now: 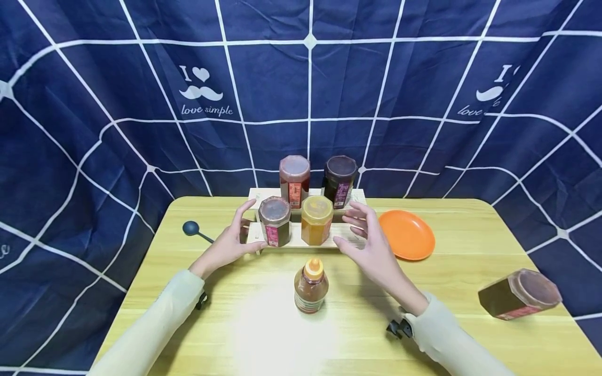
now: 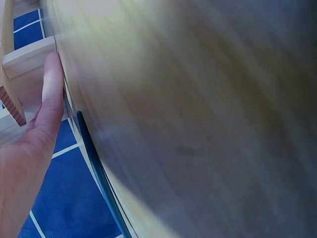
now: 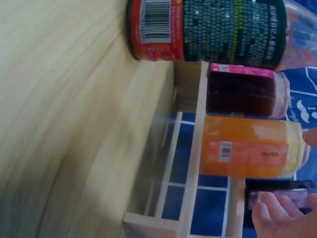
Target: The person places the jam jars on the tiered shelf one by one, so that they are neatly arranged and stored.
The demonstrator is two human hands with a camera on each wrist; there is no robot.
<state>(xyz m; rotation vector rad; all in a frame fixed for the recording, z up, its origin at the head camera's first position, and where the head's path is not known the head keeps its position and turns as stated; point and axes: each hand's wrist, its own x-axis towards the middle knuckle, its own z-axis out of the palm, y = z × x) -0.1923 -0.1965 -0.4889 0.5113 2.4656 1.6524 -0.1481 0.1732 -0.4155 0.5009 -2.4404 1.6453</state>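
A two-step wooden rack (image 1: 296,233) stands at the table's far side. Its lower step carries a dark jar with a pink label (image 1: 275,222) and an orange jar (image 1: 317,221). On the upper step are a red jar (image 1: 294,180) and a dark jar with a purple label (image 1: 339,180). My left hand (image 1: 228,244) spans the rack's left end, thumb in front; one straight finger lies along the end piece (image 2: 30,55) in the left wrist view. Spread near the right end, my right hand (image 1: 374,250) holds nothing. Its fingertips (image 3: 270,202) overlap the purple-labelled jar in the right wrist view.
A squeeze bottle with an orange cap (image 1: 311,287) stands in front of the rack. To the right lie an orange plate (image 1: 407,235) and, farther off, another dark jar (image 1: 517,293). A dark spoon (image 1: 190,227) lies left. Behind hangs a blue curtain (image 1: 273,83).
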